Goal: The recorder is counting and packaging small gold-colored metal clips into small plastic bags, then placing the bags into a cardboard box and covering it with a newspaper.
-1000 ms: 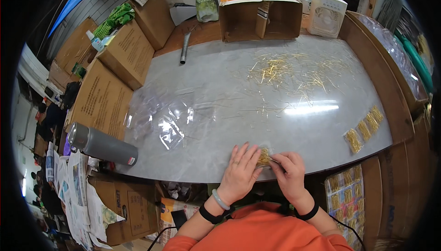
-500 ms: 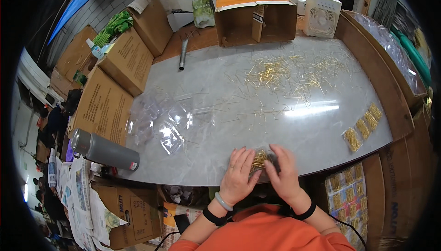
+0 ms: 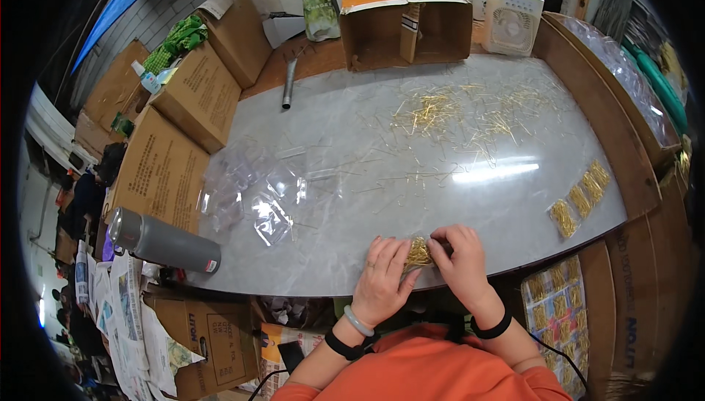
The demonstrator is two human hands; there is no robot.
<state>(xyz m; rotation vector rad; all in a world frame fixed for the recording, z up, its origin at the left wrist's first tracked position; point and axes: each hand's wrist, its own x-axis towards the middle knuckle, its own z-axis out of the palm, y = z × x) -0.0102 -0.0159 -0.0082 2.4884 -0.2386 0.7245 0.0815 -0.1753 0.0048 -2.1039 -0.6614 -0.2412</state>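
Close to the table's near edge, a small bundle of gold wire hooks [image 3: 418, 253], seemingly in a clear plastic pack, lies between my hands. My left hand [image 3: 382, 272] has its fingers closed along the bundle's left side. On the right side, my right hand [image 3: 461, 260] pinches it with bent fingers. The fingers partly hide the pack's edges. Farther off lies a loose heap of gold wire hooks [image 3: 432, 111], with strays scattered around. Clear plastic packs [image 3: 253, 189] are piled to the left. A short row of packs filled with gold hooks [image 3: 578, 198] rests at the right edge.
A grey bottle [image 3: 165, 243] stands at the left edge beside cardboard boxes [image 3: 158, 181]. An orange-topped carton [image 3: 406, 30] and a white fan [image 3: 512, 20] are at the back. A metal tube [image 3: 288, 85] lies back left. Below the right edge sit more filled packs [image 3: 554, 305].
My right hand has closed in, from fingers lifted and spread to pinching the bundle's right side. My left hand has stayed nearly in place.
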